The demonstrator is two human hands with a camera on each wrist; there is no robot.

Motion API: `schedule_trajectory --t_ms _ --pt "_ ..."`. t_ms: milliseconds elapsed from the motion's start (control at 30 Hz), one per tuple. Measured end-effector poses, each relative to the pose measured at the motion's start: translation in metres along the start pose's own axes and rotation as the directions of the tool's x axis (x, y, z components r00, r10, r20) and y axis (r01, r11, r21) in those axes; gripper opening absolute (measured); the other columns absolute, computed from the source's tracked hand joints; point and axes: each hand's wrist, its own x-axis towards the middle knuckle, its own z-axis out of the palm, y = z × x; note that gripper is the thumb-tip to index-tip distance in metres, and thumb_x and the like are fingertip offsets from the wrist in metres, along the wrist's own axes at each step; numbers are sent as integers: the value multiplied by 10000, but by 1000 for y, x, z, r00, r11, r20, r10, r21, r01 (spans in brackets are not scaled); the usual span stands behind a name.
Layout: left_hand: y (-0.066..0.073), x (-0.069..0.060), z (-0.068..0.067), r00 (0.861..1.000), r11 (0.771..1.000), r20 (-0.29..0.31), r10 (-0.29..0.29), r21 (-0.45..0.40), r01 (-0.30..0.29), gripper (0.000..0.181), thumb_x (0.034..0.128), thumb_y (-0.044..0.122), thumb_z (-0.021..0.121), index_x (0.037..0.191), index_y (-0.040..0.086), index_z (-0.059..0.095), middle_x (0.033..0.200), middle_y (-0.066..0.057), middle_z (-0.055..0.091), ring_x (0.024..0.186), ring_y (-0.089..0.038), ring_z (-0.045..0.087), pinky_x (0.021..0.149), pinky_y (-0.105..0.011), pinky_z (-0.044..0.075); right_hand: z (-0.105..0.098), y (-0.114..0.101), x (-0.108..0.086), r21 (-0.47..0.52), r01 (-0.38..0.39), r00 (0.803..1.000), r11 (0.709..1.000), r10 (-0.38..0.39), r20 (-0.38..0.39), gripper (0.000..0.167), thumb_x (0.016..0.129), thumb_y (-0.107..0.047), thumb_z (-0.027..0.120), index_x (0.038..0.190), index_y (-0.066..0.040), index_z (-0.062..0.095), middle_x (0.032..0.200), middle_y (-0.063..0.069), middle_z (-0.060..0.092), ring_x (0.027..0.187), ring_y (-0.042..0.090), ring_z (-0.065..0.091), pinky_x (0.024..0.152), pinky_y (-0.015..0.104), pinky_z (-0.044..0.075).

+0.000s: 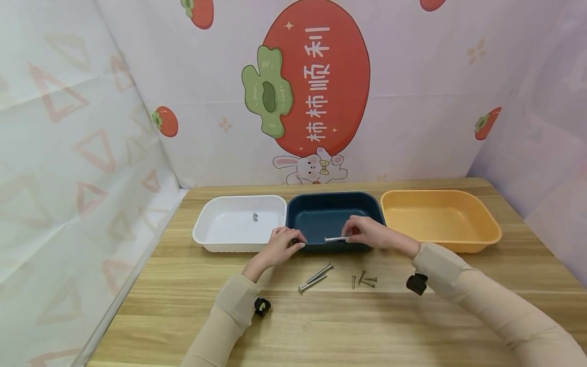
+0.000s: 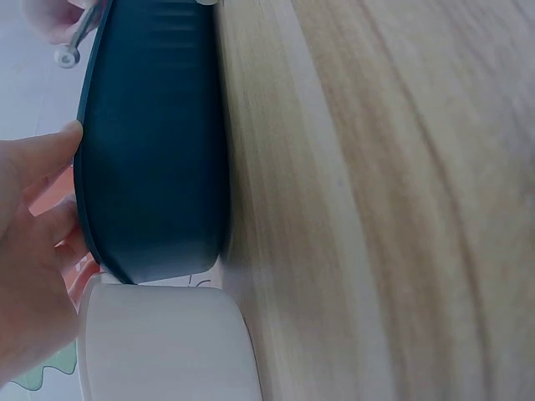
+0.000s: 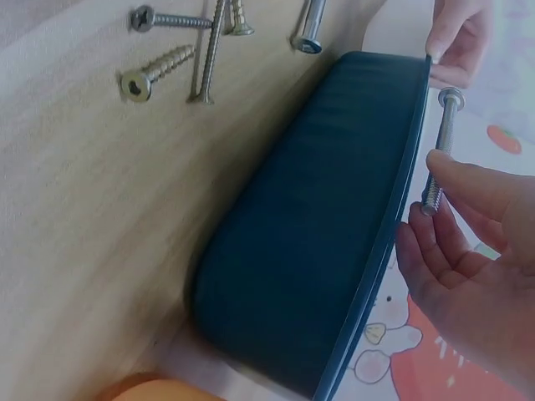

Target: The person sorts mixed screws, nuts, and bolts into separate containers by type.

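pinching threaded metal bolt (image 1: 336,239), right hand (image 1: 369,232); left hand (image 1: 282,242) pinching dark-blue tray (image 2: 155,159) (smooth plastic, rounded corners).

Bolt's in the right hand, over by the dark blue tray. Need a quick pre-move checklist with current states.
1. Bolt secure in right hand: ok, pinched near its threaded end, head free.
2. Dark blue tray steadied: ok, left hand grips its near rim.
3. Bolt set down in the tray: not ok, it is in the fingers at the near rim.
4. Whole tray floor visible: cannot tell what lies close behind the near wall.
5. Table free of loose hardware: not ok, two bolts and four screws lie there.
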Motion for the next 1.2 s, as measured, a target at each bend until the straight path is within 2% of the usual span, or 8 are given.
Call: schedule_trajectory --t_ms 400,767,1200 --pt "-1 0 0 1000 1000 2 -6 -5 6 120 885 186 537 934 105 611 922 2 614 883 -168 466 930 -445 233 -11 8 10 2 -65 997 998 65 45 71 794 8 609 864 1 619 722 9 496 650 100 459 585 226 409" --pt "2 0 -1 1000 1000 5 -7 -3 7 103 888 188 533 926 129 608 921 6 615 882 -165 467 933 -444 234 -13 16 18 16 -84 994 996 82 69 69 796 3 610 860 27 614 704 23 507 629 104 450 580 231 410" --pt "1 0 0 1000 1000 3 -2 2 2 111 885 183 537 928 113 611 924 0 618 881 -167 472 928 -449 236 -17 27 29 -25 -131 985 991 133 105 80 801 6 594 867 38 626 729 43 575 638 109 476 604 242 426"
